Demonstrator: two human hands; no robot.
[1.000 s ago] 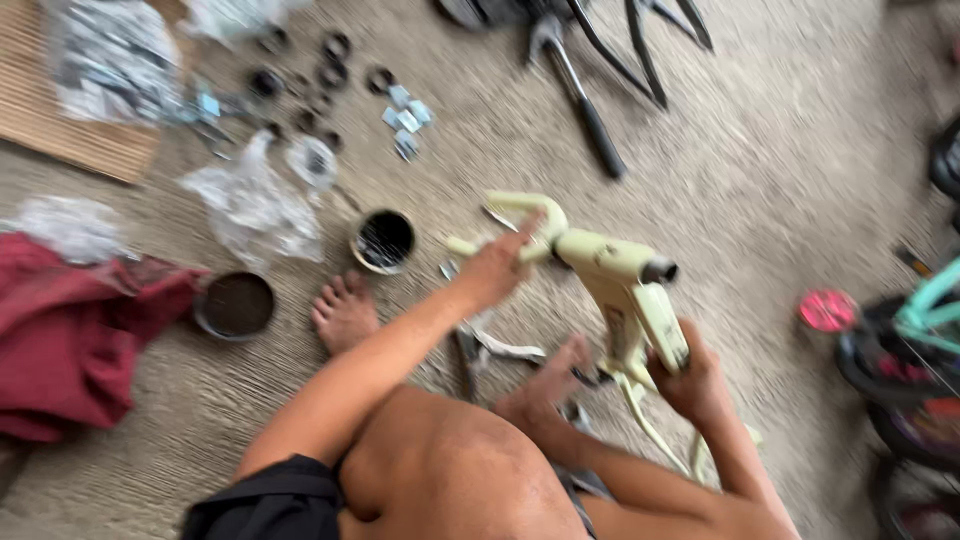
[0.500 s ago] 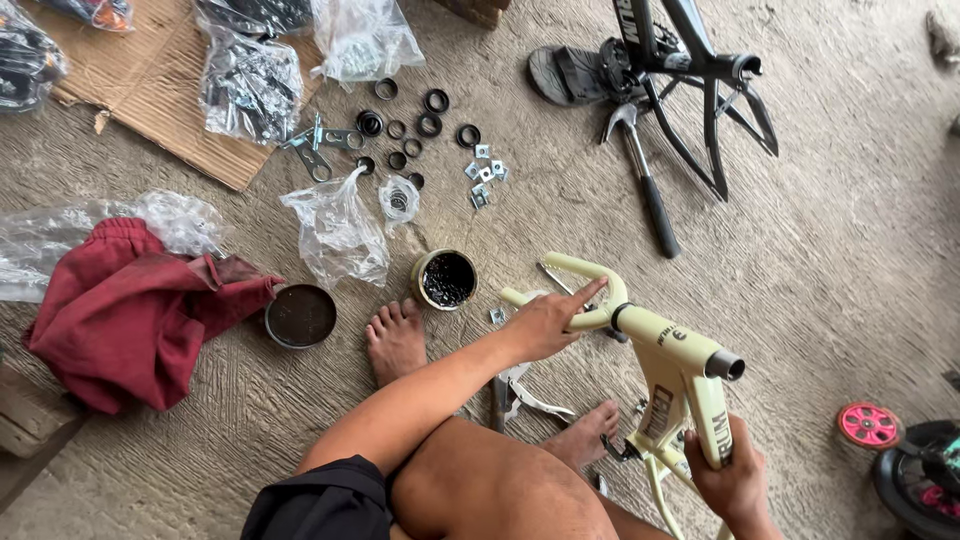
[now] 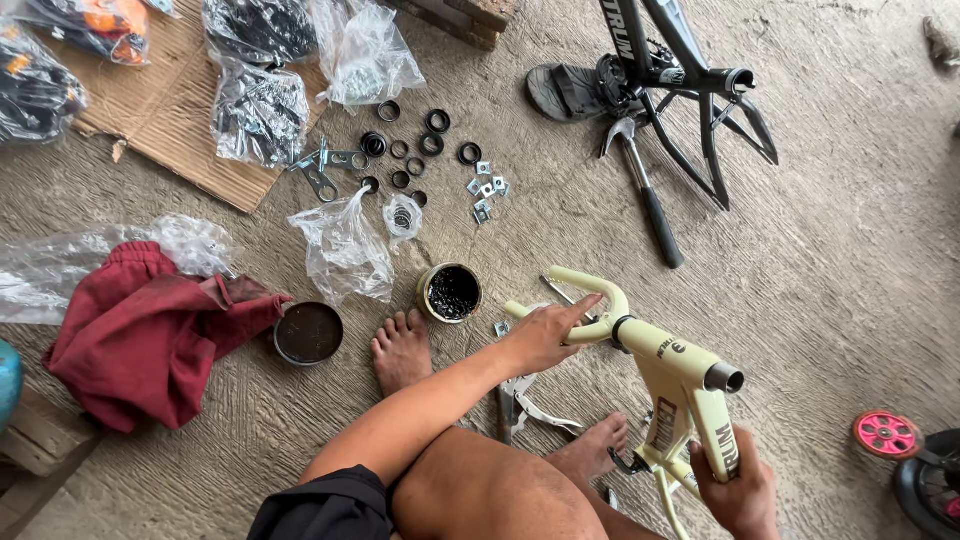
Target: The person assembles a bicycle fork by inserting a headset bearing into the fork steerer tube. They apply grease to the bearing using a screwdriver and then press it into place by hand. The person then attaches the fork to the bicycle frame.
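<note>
A cream-coloured small bicycle frame (image 3: 672,372) stands between my feet on the concrete floor. My left hand (image 3: 545,335) rests on its curved fork (image 3: 592,292), fingers wrapped over the crown. My right hand (image 3: 737,488) grips the frame's lower tube at the bottom right. An open tin of black grease (image 3: 450,293) sits just left of the fork, with its lid (image 3: 308,333) further left. Pliers (image 3: 522,405) lie on the floor under my left forearm.
Black rings, washers and small metal brackets (image 3: 430,150) lie scattered ahead, among clear plastic bags (image 3: 345,250). A hammer (image 3: 645,190) and a black bicycle frame (image 3: 690,80) lie at the top right. A red cloth (image 3: 150,325) is at left, cardboard (image 3: 170,120) beyond it, a pink wheel (image 3: 886,434) at right.
The view has swung and steadied, showing more of the floor ahead. My left hand has stayed on the fork and my right hand has kept hold of the frame's tube.
</note>
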